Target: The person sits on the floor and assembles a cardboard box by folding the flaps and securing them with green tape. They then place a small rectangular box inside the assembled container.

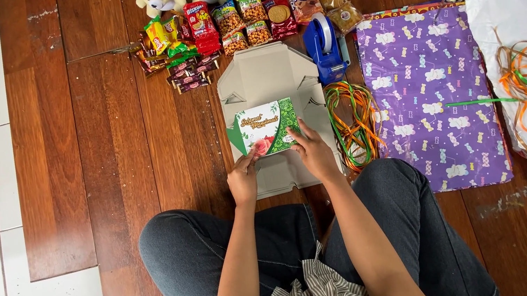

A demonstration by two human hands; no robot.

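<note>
Green-and-white card [265, 128] gripped at near corners by left hand [243, 178] and right hand [313, 153]; best kept level and centred over flat cardboard box [268, 77] on floor [117, 157].

Both hands, left hand [243, 181] and right hand [312, 151], hold a green-white card [265, 127] over flat cardboard [266, 77].
</note>
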